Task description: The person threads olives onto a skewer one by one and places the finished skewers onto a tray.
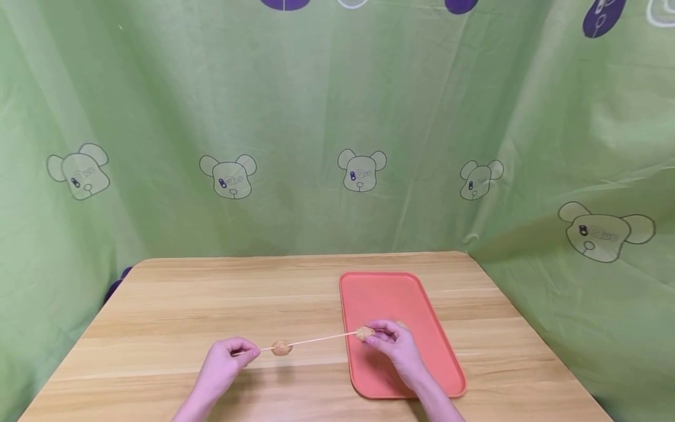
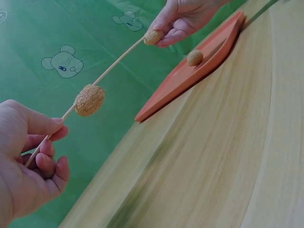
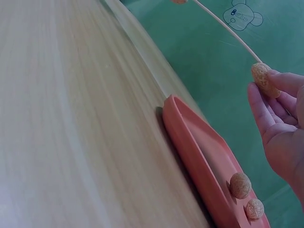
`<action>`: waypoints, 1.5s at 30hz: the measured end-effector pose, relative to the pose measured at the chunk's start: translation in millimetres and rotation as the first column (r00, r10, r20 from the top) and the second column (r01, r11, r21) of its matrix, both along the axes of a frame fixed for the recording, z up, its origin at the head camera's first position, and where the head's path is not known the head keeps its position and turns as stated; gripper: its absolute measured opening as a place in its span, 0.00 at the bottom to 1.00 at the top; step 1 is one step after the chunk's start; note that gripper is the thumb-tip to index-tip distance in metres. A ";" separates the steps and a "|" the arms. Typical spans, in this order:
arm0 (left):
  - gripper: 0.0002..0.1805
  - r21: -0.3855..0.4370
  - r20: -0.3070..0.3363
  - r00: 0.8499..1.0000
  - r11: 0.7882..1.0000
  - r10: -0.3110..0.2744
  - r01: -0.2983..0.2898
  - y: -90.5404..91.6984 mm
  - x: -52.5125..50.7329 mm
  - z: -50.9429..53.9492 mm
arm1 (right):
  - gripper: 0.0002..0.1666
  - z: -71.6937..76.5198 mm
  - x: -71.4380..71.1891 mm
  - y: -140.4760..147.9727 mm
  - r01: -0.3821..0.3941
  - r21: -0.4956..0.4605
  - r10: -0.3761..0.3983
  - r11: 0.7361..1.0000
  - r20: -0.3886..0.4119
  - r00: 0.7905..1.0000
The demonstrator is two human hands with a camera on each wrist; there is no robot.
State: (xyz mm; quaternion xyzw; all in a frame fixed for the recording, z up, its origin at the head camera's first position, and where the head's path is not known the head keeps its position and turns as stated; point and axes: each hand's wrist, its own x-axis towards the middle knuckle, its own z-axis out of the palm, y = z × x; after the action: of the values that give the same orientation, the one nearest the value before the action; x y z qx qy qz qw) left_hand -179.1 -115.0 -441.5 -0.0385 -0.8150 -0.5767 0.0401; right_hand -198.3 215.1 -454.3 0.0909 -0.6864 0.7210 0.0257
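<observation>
A thin wooden stick (image 1: 321, 338) runs between the two hands above the table. My left hand (image 1: 224, 363) pinches its left end between thumb and fingers. Close to those fingers, a brown wrinkled ball (image 2: 89, 100) is threaded on the stick. At the stick's other end, my right hand (image 1: 398, 349) holds a second brown ball (image 3: 265, 80) between thumb and fingertips, with the stick's tip at that ball. Whether the tip has entered it cannot be told.
Below my right hand lies a red-orange tray (image 1: 387, 293) on the wooden table (image 1: 227, 299). Two brown balls (image 3: 240, 185) (image 3: 254, 209) rest in the tray. A green curtain (image 1: 295, 217) with bear-head drawings hangs behind and beside the table.
</observation>
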 end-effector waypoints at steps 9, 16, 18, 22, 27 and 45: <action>0.02 0.000 0.004 1.000 1.000 -0.002 0.002 0.2 -1.9 0.4 | 0.24 0.6 -1.6 -3.5 -0.054 0.020 0.055 0.998 -0.020 0.998; 0.03 0.003 -0.010 1.000 1.000 -0.029 0.029 2.2 -1.9 -1.5 | 0.26 2.2 0.2 -7.1 -0.099 0.020 0.099 0.995 -0.025 0.995; 0.03 0.008 -0.008 1.000 1.000 -0.029 0.029 2.9 -2.0 -1.7 | 0.25 2.9 0.3 -7.9 -0.097 0.022 0.098 0.995 -0.026 0.995; 0.02 0.025 0.000 1.000 0.999 -0.026 0.026 4.3 -2.9 -2.3 | 0.25 2.7 -0.6 -8.4 -0.103 0.013 0.103 0.995 -0.032 0.994; 0.02 0.036 0.011 1.000 0.999 -0.010 0.010 6.2 -4.8 -4.9 | 0.27 0.2 -1.3 -9.4 -0.111 -0.018 0.110 0.994 -0.036 0.993; 0.04 0.092 0.019 1.000 0.996 -0.003 0.001 10.1 -2.0 -2.4 | 0.15 -6.0 0.3 -14.5 -0.268 -0.280 0.237 0.922 -0.139 0.961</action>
State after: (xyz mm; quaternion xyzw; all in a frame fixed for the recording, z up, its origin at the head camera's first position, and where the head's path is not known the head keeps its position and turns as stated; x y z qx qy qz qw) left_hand -181.1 -104.9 -443.9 -0.0320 -0.7881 -0.6139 0.0333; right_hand -198.0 200.6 -460.3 0.2108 -0.5508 0.8073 -0.0190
